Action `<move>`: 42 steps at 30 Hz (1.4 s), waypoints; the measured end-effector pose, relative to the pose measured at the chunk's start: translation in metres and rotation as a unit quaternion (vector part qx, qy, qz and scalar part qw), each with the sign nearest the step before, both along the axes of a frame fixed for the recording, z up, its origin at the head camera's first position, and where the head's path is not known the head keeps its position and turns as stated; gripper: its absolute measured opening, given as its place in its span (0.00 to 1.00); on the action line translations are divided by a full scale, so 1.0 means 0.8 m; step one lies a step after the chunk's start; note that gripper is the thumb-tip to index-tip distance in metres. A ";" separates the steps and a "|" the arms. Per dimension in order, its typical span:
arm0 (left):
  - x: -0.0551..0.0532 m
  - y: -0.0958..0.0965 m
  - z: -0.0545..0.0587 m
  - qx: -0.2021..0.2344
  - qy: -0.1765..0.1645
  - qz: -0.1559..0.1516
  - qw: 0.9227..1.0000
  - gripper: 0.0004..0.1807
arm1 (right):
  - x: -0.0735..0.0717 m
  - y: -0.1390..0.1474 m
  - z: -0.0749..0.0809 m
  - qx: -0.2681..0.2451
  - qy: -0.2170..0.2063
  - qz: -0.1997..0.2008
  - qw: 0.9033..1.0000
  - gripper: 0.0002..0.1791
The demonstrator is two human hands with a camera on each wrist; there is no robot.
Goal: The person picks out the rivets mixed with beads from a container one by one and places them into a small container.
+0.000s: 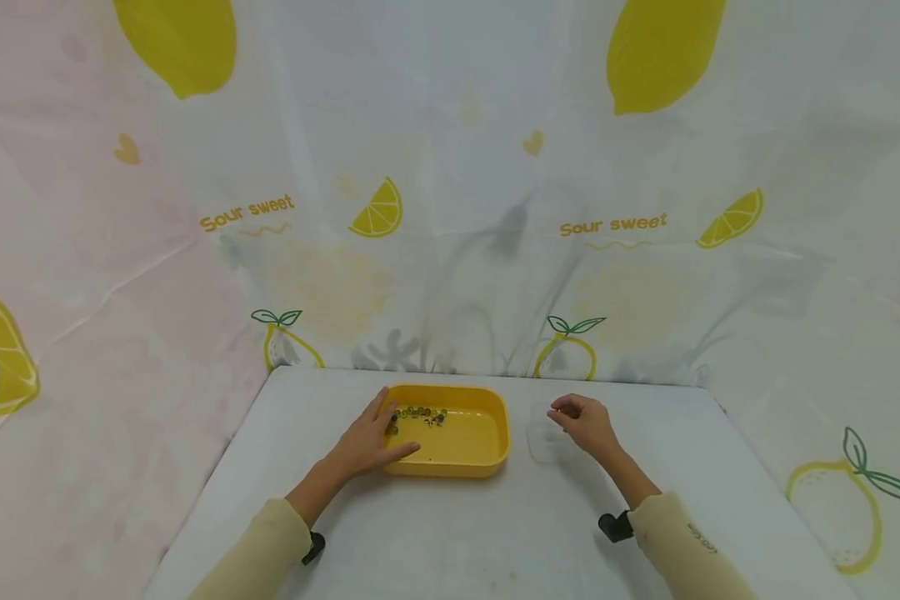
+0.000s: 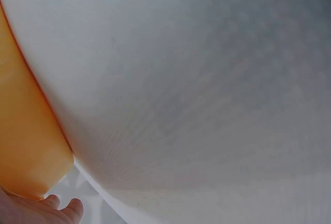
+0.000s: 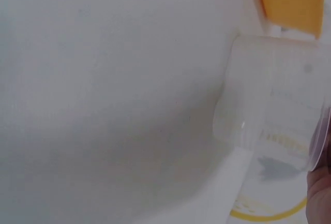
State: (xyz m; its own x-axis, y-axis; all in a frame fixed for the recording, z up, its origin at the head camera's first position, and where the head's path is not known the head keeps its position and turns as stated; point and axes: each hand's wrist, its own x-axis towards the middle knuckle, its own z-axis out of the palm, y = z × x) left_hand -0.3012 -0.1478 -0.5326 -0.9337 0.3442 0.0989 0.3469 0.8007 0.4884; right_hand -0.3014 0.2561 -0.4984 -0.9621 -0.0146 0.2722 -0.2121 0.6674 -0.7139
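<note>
My left hand (image 1: 363, 437) rests on the left rim of a yellow tray (image 1: 487, 473), its thumb over the inside and its straight fingers along the rim. Several glass marbles (image 1: 420, 412) lie in the tray's far left part. In the left wrist view, fingertips (image 2: 75, 208) reach past the tray's corner. Over a clear plastic container (image 3: 248, 89), just right of the tray, is my right hand (image 1: 588, 425), thumb and fingers bent together. I cannot tell whether they pinch anything. Only part of that hand shows in the right wrist view, beside the container's rim.
Both things stand on a white table (image 1: 450, 542). A lemon-print cloth (image 1: 450, 292) hangs behind it and along both sides. Black wrist bands (image 1: 617, 527) sit at the sleeve cuffs.
</note>
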 end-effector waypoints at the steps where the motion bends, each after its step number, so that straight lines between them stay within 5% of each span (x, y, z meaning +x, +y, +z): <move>1: 0.000 0.000 0.000 0.000 -0.001 0.000 1.000 0.56 | 0.001 -0.001 -0.001 0.002 0.010 -0.004 1.000 0.06; 9: 0.001 0.000 -0.001 0.003 -0.003 -0.002 1.000 0.56 | 0.007 -0.011 -0.011 -0.007 0.090 -0.025 0.996 0.05; 19: 0.000 -0.001 -0.005 -0.001 0.001 -0.002 1.000 0.57 | 0.011 -0.018 -0.015 -0.011 0.073 -0.037 0.997 0.04; 42: -0.002 -0.002 0.000 -0.003 0.002 -0.009 1.000 0.56 | 0.013 -0.026 -0.023 -0.002 0.116 -0.041 0.992 0.05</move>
State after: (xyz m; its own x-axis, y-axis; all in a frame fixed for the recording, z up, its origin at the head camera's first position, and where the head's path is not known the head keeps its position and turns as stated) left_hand -0.3025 -0.1494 -0.5323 -0.9269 0.3616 0.1009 0.3635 0.7976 0.4813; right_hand -0.2907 0.2350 -0.5171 -0.8713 0.0627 0.4868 -0.3168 0.6857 -0.6553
